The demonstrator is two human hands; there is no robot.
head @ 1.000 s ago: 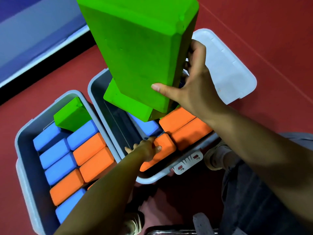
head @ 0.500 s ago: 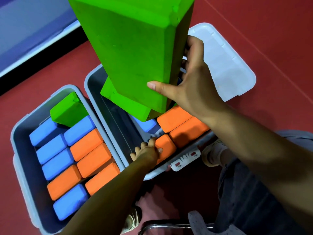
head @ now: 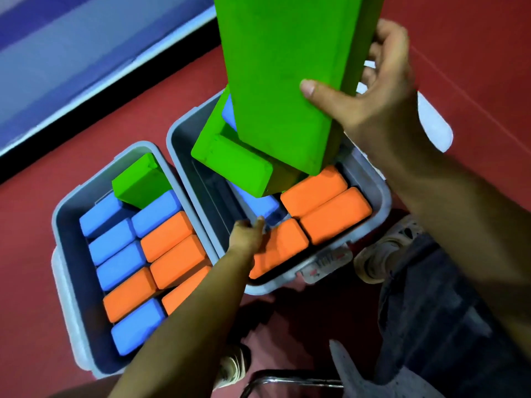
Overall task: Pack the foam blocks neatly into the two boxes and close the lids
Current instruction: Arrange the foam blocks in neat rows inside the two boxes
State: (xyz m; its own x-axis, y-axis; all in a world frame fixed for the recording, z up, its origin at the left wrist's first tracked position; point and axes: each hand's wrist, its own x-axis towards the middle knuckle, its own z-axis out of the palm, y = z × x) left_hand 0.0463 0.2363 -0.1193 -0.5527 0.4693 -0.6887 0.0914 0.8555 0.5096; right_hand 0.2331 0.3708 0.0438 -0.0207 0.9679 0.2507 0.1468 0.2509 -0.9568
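Head view of a packing task in progress on a red floor (head: 86,156). The right hand (head: 370,101) is gripping a tall green foam block (head: 287,76), thumb on the near face and fingers curled round the far edge, and is holding it upright above the right box (head: 184,156). The left hand (head: 248,234) is reaching into that box, its fingers resting on the near orange block (head: 283,247); whether they are pinching it cannot be told. The left box (head: 67,225) is looking almost full: blue blocks (head: 115,245) and orange blocks (head: 169,234) are lying in tidy rows, while a small green block (head: 140,180) is sitting tilted on top at the far end. The right box is only partly filled, with two orange blocks (head: 324,202) side by side, a blue block (head: 258,203), and a green L-shaped block (head: 230,159) leaning loosely inside. A white lid (head: 434,124) is lying open behind the right box. Judged from this, the remaining green blocks are yet to be seated and both lids are yet to be closed. A latch label (head: 324,261) on the box front is bearing red marks, too small to read.
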